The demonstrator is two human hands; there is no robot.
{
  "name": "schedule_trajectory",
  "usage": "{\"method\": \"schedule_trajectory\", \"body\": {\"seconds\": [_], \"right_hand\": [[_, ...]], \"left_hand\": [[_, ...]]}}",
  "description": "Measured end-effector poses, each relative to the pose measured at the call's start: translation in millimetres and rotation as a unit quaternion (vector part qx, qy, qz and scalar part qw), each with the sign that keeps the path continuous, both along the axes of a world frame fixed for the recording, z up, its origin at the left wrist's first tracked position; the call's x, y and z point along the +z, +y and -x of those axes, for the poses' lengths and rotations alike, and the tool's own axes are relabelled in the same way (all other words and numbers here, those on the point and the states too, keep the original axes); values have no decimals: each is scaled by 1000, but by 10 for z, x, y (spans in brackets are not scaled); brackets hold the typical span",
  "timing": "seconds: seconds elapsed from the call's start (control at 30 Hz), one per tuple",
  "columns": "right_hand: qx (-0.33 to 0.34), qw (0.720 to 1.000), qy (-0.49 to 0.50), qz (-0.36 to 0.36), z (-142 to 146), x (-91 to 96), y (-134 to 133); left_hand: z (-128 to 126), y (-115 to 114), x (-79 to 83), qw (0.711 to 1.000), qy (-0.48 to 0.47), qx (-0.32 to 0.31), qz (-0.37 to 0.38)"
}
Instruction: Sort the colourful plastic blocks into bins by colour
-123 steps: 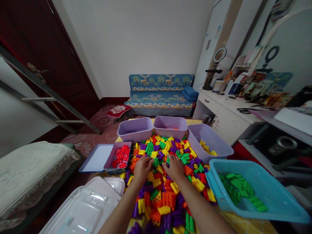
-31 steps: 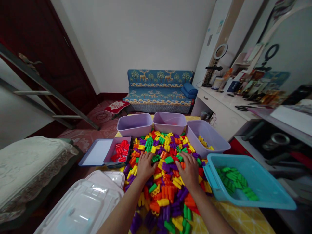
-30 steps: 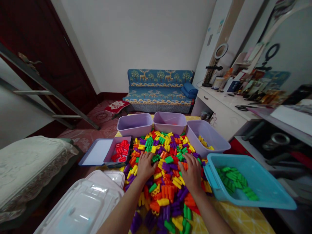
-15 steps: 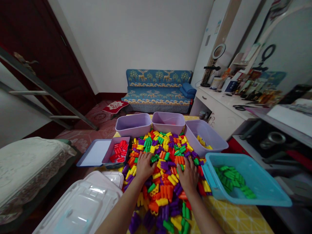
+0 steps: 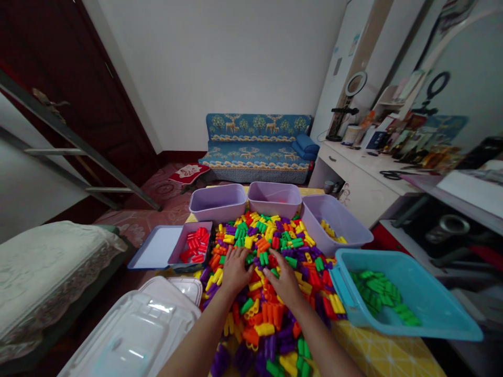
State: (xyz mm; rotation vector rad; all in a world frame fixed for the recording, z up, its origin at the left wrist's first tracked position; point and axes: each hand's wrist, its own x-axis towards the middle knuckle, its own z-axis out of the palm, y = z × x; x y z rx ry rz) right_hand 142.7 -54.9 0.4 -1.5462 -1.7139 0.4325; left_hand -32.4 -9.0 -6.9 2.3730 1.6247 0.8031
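Note:
A heap of plastic building pieces (image 5: 271, 313) in orange, yellow, green, purple and red covers the middle of the table. My left hand (image 5: 236, 272) rests on the left part of the heap, palm down, thumb held away from the fingers. Close by on the right, my right hand (image 5: 285, 283) reaches into the heap with thumb and forefinger apart. Small green pieces (image 5: 264, 258) lie between the two hands. I see nothing held in either hand, though some fingertips are hidden among the pieces.
Around the heap stand several lilac bins (image 5: 218, 213), one with yellow pieces, a turquoise tub (image 5: 444, 309) holding green pieces, and a lidded box (image 5: 173, 259) with red ones. Clear plastic lids (image 5: 133, 330) lie at left. Beyond is a blue sofa (image 5: 257, 152).
My right hand has moved left across the heap, closer to my left hand. Pieces between the hands have shifted. My left hand stays nearly in place; the view has turned slightly.

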Motion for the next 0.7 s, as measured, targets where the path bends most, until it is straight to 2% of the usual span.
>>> {"method": "schedule_trajectory", "body": {"seconds": [0.07,0.17,0.23,0.33,0.43,0.57,0.7], "right_hand": [[-1,999,-1,-39,-125,-41,-151],[-58,993,-38,-95,-375,-188,-463],[-114,986,-58,-106,-522,-331,-684],[-164,978,-82,-102,-639,-527,-936],[-190,972,-104,-97,-633,-610,-1032],[-235,959,-119,-104,-597,-586,-1042],[-244,955,-133,-99,-657,-605,-1122]], "left_hand": [[0,-2,5,1000,0,2,2],[-2,3,-4,1000,-3,3,2],[-2,9,-15,1000,0,1,0],[2,18,-27,1000,3,0,-4],[8,27,-27,1000,0,-3,-5],[12,27,-17,1000,-1,-6,-3],[9,13,-13,1000,-1,-4,-3]]}}
